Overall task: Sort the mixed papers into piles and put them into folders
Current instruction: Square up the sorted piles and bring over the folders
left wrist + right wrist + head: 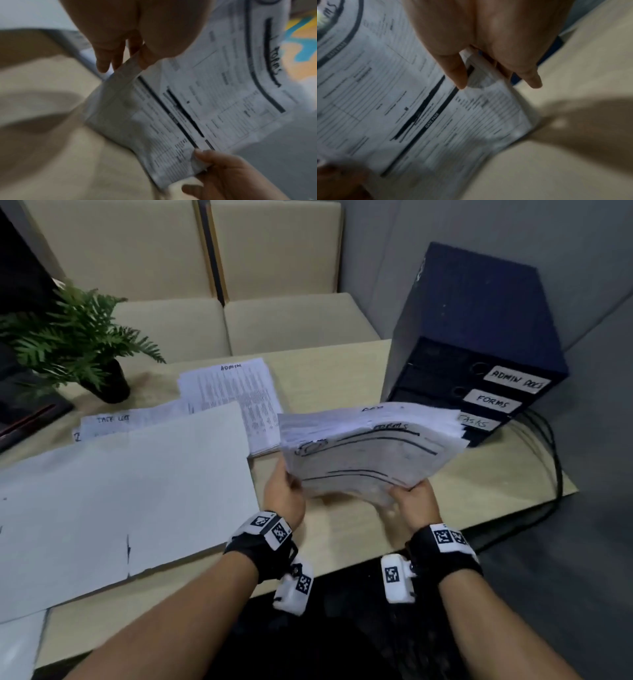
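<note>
Both hands hold a thick stack of printed papers [370, 446] above the table, its top sheet marked "FORMS" [214, 94] [393, 94]. My left hand [286, 491] grips the stack's near left corner. My right hand [412, 501] pinches the near right corner, thumb on top [455, 73]. A pile marked "ADMIN" [236, 392] lies flat at the middle back. A pile headed "TASK LIST" [133, 419] lies to its left, partly under large blank white sheets [137, 494]. Dark blue folders [479, 344] labelled "ADMIN DOCS", "FORMS" and "TASKS" are stacked at the right.
A potted fern [78, 344] stands at the back left beside a dark object. Black cables [544, 446] loop at the table's right edge. Beige seat cushions [239, 326] lie behind the wooden table [342, 535].
</note>
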The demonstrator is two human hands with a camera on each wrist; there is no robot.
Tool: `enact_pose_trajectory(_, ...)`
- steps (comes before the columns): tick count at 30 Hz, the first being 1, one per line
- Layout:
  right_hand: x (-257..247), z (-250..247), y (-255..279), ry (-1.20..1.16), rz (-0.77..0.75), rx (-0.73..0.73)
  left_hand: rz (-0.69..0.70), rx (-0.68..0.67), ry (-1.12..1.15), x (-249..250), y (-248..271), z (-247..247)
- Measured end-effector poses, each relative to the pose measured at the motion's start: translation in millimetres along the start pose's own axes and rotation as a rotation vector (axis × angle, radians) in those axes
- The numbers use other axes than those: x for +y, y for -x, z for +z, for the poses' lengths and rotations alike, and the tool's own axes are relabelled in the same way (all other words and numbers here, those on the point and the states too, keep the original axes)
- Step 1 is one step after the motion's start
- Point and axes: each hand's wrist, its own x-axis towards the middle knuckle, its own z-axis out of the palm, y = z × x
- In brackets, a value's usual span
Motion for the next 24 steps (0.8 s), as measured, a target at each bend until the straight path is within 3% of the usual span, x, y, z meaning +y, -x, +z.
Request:
enact_pose_trajectory(5,31.0,-6.5,-2.0,0.191,0.113,-0.071,-0.083,-0.138,-0.217,-16.8,3.0,16.0)
enact_pose_trajectory(12,-13.9,1.5,-5.3,0.101,0.015,-0.184,-0.086,-0.109,-0.323,-13.9,-7.2,-23.6)
enact_pose_trajectory(20,-56.4,114.5,29.2,0.143,0.02,-0.454,-0.247,0.083,-0.288,-60.0,2.3,-135.2)
enact_pose_trajectory(24,-63.3,176.0,54.0,0.202,0.007,-0.486,-0.347,0.141,-0.297,-95.0,5.4,-184.4)
